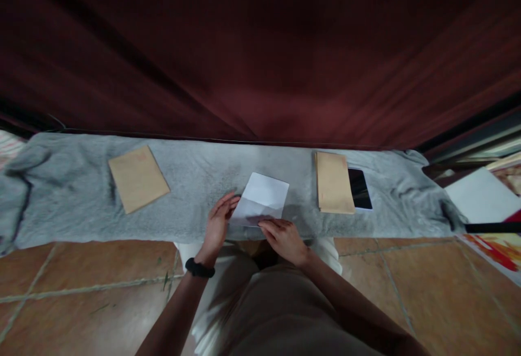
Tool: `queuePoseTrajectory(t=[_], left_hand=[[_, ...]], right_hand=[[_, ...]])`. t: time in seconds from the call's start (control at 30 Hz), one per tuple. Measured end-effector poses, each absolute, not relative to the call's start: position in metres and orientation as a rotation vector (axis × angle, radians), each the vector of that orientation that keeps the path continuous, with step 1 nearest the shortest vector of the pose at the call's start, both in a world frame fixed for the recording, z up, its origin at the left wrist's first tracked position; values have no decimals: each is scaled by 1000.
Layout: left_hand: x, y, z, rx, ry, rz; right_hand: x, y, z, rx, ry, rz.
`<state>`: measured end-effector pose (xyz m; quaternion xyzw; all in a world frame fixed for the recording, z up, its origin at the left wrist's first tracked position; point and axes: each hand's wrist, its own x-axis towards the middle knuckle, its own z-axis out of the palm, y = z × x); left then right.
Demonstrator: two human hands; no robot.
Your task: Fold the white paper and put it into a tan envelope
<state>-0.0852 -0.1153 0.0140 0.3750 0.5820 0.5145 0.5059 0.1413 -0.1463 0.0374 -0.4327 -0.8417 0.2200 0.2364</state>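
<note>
A grey cloth (195,166) spreads beneath a creased white sheet (264,193), seemingly light and easily bent, best held by opposite edges. The person's left hand (217,224) is loosely open at the sheet's left edge, apart from the right hand (285,241), whose fingers meet its near edge; whether they pinch, I cannot tell.

White paper (265,190) with a crosswise crease

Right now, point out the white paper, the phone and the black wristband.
White paper (262,197): head view, near its middle, just above the crease.
Phone (360,189): head view, on the visible part of its dark screen.
Black wristband (199,268): head view, on the band's outer surface.
</note>
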Motion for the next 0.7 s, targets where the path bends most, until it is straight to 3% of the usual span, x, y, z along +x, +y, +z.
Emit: queuePoseTrajectory(t=[0.33,0.7], left_hand=[[-110,-131,5,2004,1298,811],[-116,-138,18,2263,1193,539]], right_hand=[[172,-156,23,-1012,-2259,698],[187,-156,23,-1042,-2235,707]])
